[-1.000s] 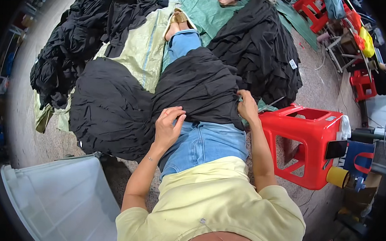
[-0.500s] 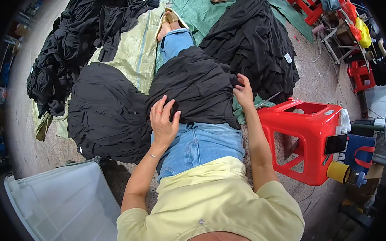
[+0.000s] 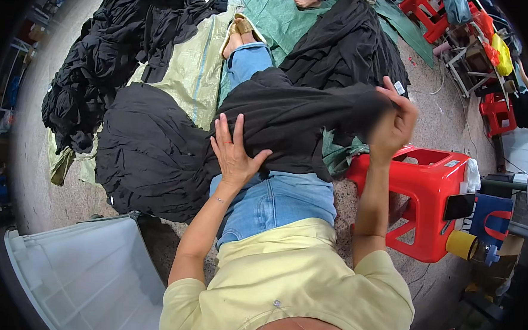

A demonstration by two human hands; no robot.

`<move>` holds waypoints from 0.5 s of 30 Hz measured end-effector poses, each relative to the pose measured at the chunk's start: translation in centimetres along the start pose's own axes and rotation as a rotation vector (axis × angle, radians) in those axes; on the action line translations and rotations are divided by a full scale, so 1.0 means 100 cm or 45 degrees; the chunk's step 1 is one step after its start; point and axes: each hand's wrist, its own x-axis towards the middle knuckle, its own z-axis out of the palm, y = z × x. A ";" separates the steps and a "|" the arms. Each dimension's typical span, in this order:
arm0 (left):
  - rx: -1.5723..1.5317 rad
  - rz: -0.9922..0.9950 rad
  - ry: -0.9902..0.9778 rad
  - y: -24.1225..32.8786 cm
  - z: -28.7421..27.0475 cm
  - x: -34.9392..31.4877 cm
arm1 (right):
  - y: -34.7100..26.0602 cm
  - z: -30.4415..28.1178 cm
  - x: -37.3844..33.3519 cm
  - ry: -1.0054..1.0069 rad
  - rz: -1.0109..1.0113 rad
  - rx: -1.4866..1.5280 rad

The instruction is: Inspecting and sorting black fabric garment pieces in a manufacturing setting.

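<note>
Black garments (image 3: pixel 278 118) lie across my lap over my blue jeans. My left hand (image 3: pixel 236 151) rests flat on this cloth with its fingers spread. My right hand (image 3: pixel 396 121) is raised to the right and grips an edge of the black garment, pulling it up and outward from my lap. The gripped end is smeared by motion. A mound of black garments (image 3: pixel 151 153) sits against my left side. Beyond my right hand rises a taller heap of black cloth (image 3: pixel 348 47) with a white tag on it.
At my right stands a red plastic stool (image 3: pixel 423 203), with a dark phone (image 3: pixel 459 206) beside it. A translucent bin (image 3: pixel 85 275) is at lower left. More black clothes (image 3: pixel 96 66) lie on woven sheeting (image 3: pixel 188 71) at far left. Another person's bare foot (image 3: pixel 306 0) shows at the top.
My right hand has moved right and up, drawing the garment's edge out from my lap. My left hand has shifted slightly right and now presses flat on the cloth.
</note>
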 end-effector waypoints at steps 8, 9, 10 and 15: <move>-0.941 -0.084 -0.139 0.000 -0.086 0.028 | -0.119 -0.034 0.046 0.525 -0.508 0.058; -0.994 -0.173 -0.383 0.010 -0.131 0.039 | -0.118 -0.047 0.052 0.530 -0.486 0.045; -0.941 -0.107 -0.505 0.007 -0.168 0.045 | -0.123 -0.053 0.058 0.549 -0.412 -0.037; -1.229 -0.080 -0.672 0.012 -0.257 0.068 | -0.120 -0.042 0.068 0.401 -0.182 -0.240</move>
